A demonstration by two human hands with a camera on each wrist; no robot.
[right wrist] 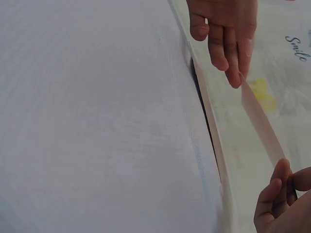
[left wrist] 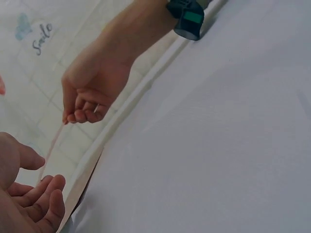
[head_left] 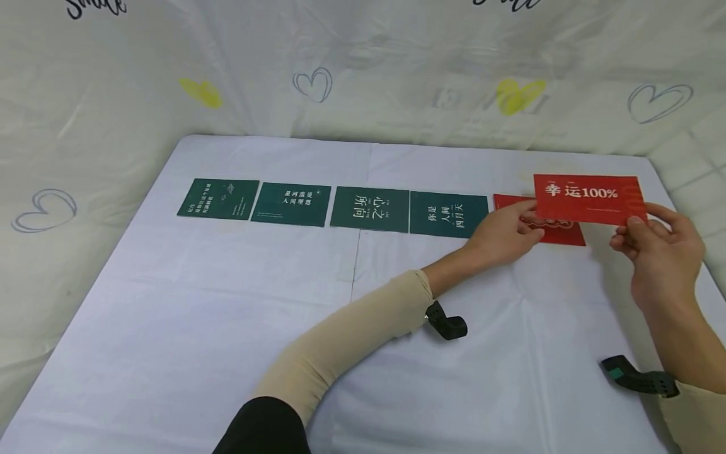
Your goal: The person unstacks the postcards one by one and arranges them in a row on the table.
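Note:
Raised above the table's right side is a red card point(head_left: 592, 200) with white lettering. My right hand point(head_left: 666, 249) grips its lower right corner between thumb and fingers. My left hand point(head_left: 499, 232) is at the card's left edge, fingertips touching or very near it. In the left wrist view, a gap shows between that hand's thumb point(left wrist: 31, 158) and its fingers point(left wrist: 46, 199). Below, a second red card point(head_left: 567, 235) lies on the table, partly covered by the raised card and my left hand. In the right wrist view the raised card point(right wrist: 262, 121) appears nearly edge-on.
A row of several dark green cards with white lettering, one of them a green card point(head_left: 370, 209), lies left of the red one. They rest on a white-covered table point(head_left: 227, 315). A pale sheet point(head_left: 397, 38) with printed hearts hangs behind the table.

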